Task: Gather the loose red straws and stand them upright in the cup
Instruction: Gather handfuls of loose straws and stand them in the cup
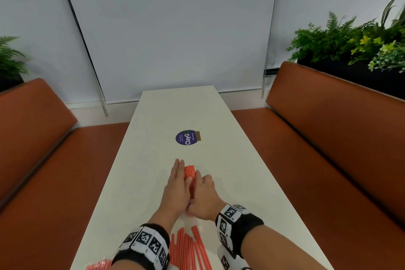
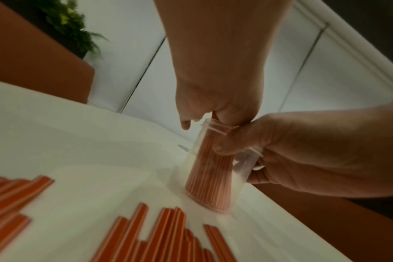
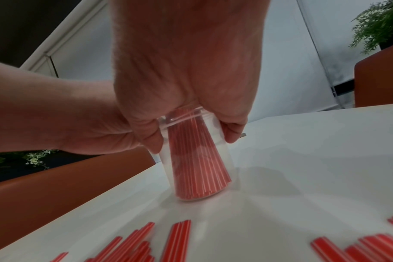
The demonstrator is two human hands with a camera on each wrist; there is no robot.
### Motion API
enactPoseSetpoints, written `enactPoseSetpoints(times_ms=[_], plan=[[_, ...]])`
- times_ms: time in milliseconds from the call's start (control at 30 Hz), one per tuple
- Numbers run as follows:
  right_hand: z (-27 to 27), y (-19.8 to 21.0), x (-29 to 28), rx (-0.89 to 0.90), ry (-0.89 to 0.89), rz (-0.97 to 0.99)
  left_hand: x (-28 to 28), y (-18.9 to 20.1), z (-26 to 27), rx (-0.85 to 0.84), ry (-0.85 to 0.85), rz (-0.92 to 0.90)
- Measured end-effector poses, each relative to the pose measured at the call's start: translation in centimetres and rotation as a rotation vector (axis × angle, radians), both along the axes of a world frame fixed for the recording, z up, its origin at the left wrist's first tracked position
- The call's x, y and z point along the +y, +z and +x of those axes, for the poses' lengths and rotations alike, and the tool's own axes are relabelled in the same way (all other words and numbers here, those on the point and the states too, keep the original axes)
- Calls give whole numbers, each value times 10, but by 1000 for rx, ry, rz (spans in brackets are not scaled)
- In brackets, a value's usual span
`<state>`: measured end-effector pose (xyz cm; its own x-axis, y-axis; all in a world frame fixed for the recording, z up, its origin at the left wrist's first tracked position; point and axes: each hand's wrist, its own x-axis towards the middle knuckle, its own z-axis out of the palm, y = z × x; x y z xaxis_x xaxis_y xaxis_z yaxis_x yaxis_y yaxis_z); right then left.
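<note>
Two hands meet over the long white table [image 1: 153, 116], benches on either side. Loose straws [image 1: 188, 247] lie flat in a fan nearest my body, at six o'clock from the cup, their long axes running roughly toward twelve, between my wrists. My left hand [image 1: 176, 184] stands at the cup's nine o'clock side, fingers stretched straight along the straws, thumb laid over them; I would call it open and pressing, not clasping. My right hand [image 1: 202, 195] sits at three o'clock, thumb and fingers curled round the clear cup [image 3: 198, 159], holding it down on the table. Inside, a thick bundle of red straws [image 2: 210, 177] stands, slightly tilted, with its tops [image 1: 189, 169] showing between my fingers.

Judging from this, the cup is partly filled and a good many straws remain. Both hands are about equally near the flat pile; the left, which grips nothing, looks freer to draw back toward six and scoop along their length.
</note>
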<state>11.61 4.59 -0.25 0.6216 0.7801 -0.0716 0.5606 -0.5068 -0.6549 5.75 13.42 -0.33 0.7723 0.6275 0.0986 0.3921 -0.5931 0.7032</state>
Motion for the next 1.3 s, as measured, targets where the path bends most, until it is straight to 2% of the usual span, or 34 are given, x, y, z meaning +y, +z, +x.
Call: enactPoseSetpoints(times_ms=[133, 333, 500, 600, 667, 767, 867, 967, 1033, 1133, 1300], plan=[[-1, 3, 0, 16, -15, -31, 3, 3, 2, 21, 32, 42], [-6, 10, -3, -10, -42, -82, -1, 17, -6, -4, 22, -46], [-3, 28, -27, 68, -91, -78, -17, 32, -23, 15, 177, -98], [5, 33, -50, 65, -158, -233, -30, 38, -42, 50, 268, -99], [6, 32, -69, -43, -202, -405, -37, 35, -56, 136, 318, -67], [-3, 28, -99, -152, -147, -630, -47, 23, -78, 372, 327, -3], [-16, 12, -119, -206, -140, -758, -55, 8, -101, 568, 294, -27], [-28, -15, -121, -250, -209, -841, -61, -5, -117, 681, 298, -18], [-38, -28, -119, -246, -303, -828, -65, -13, -126, 715, 309, -12], [-54, -36, -110, -221, -434, -703, -71, -20, -134, 736, 342, -11], [-77, -44, -92, -294, -428, -549, -81, -26, -138, 714, 372, -42]])
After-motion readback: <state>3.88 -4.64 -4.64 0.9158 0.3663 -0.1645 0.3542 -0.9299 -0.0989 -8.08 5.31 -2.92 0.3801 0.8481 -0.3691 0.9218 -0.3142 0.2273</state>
